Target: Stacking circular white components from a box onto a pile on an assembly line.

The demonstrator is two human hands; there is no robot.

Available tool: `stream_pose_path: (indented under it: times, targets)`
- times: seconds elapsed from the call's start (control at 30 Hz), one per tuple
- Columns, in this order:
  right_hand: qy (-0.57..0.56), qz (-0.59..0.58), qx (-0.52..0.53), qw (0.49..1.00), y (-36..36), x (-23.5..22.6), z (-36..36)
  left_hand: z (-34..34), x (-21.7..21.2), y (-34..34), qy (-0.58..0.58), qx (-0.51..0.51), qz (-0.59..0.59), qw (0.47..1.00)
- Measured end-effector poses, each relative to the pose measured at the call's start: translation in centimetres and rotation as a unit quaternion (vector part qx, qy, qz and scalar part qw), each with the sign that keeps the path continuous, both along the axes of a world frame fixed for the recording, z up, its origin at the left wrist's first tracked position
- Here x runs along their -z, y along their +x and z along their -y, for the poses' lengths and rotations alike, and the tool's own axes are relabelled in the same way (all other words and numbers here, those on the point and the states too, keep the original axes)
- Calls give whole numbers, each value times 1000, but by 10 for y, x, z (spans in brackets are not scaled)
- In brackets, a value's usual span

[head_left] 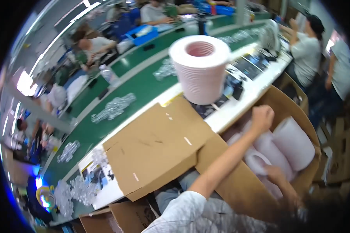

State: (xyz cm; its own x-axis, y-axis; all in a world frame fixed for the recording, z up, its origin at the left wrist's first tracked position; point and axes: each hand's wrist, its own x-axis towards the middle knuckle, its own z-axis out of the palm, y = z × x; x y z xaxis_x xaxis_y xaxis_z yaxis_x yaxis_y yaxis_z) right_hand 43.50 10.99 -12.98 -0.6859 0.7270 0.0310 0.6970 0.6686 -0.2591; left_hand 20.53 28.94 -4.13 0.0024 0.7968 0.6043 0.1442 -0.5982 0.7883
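Along the right side of the view, the large open brown cardboard box (295,116) holds several white, faintly pink rolls of foam-like sheet (293,143) lying on their sides, packed close against one another. Its wide brown cardboard flap (155,147) folds out to the left and lies over the edge of the long white surface (256,87), where it covers part of the dark printed sheets (247,68) laid in a row. Beyond that runs a green conveyor belt (140,87) carrying clusters of small clear plastic pieces (114,106).

On the white surface stands a tall roll of the same pale pink-white material (201,70), upright on its end with the hollow core facing up, just behind the flap's far edge. It looks top-heavy to me, and a nudge to the flap or the surface could tip it toward the belt or back into the box.

The person's left hand (262,116) is closed into a fist at the far side of the box, above the rolls; whether it grips the material or only presses on it I cannot tell. The right hand (276,174) is low inside the box, close to the end of a roll (256,161), its fingers blurred, so I cannot tell whether it is open or closed. Because the rolls are soft and wedged together, I judge that pulling one free could crush its edge, drag its neighbour up, or make it slip from a loose hold.
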Motion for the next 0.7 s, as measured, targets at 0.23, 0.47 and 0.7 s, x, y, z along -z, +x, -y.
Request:
stream_pose_path:
  times: [0.23, 0.47, 0.7]
  targets:
    - [37, 29, 135, 990, 47, 33, -5, 1, 11, 17, -34, 52, -6, 998]
    - [-30, -272, 469, 840, -20, -109, -61, 6, 3, -10, -97, 16, -63, 993]
    - [-132, -450, 350, 811, -14, -148, -99, 14, -6, -9, -195, 94, -190, 958]
